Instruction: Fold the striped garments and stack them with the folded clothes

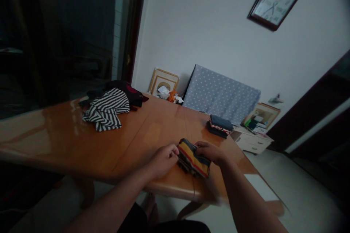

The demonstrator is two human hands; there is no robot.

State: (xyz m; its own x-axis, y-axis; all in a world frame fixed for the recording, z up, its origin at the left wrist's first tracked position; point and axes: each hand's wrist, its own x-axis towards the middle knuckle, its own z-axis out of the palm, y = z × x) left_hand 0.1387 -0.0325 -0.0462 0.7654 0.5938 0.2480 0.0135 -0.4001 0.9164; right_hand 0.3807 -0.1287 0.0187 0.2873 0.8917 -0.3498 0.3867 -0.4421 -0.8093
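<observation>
Got a pretty dim shot here, looking down a glossy wooden table (62,134) from the near edge; both hands are on a folded cloth bundle (193,158) with mustard-yellow, red and dark bands, close to that near edge; right now it's all about handling that one bundle, with the hands closed in on it from either side.

The left hand (164,161) is mostly closed, fingers curled around the bundle's left end; the right hand (210,153) comes over the top of the other end, fingers bent down onto it, so it's got hold too, though I can't see its fingertips properly; the bundle's long axis runs diagonally across the view, upper left to lower right, with the yellow band along its visible face; can't tell if it's resting on the wood or lifted just off it, since the hands and shadow hide that.

Farther up the table there's a black-and-white striped garment (105,111) lying loose on a dark garment (124,93); over to the right, a neat folded stack of clothes (220,125) sits well apart from the hands, dark on top with a red-and-white striped layer under it; a polka-dot padded board (220,94) leans behind the table.
</observation>
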